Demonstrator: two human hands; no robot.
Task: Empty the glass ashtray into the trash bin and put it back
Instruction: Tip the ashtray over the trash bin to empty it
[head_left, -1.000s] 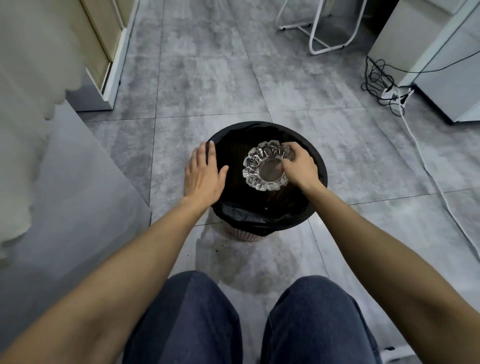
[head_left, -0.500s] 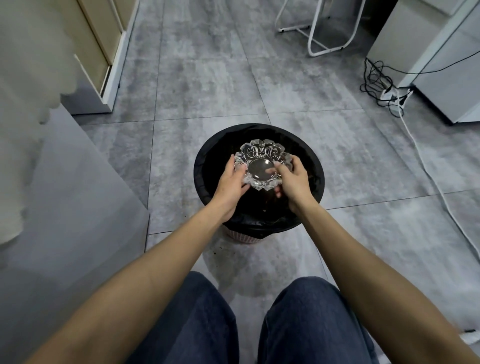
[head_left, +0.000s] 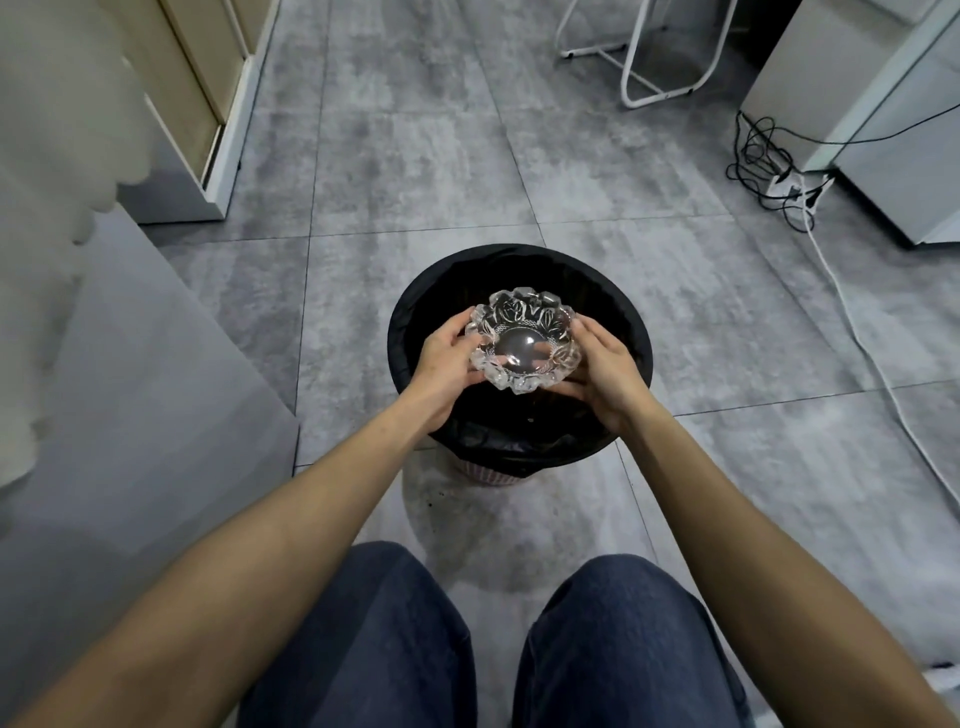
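Observation:
A clear cut-glass ashtray (head_left: 523, 345) with a scalloped rim is held over the open mouth of the round trash bin (head_left: 631, 332), which is lined with a black bag. My left hand (head_left: 445, 366) grips its left edge and my right hand (head_left: 605, 364) grips its right edge. The ashtray faces up and its bowl looks bare. The bin stands on the grey tiled floor just in front of my knees.
A grey cabinet side (head_left: 130, 389) stands close on the left. White appliances (head_left: 883, 114), a tangle of black cables (head_left: 763, 161) and a white cord (head_left: 878, 374) lie at the right. A white metal frame (head_left: 639, 78) stands at the back.
My left hand left the bin's rim and took hold of the ashtray's left edge. Both hands now hold the ashtray, which has turned upward over the bin.

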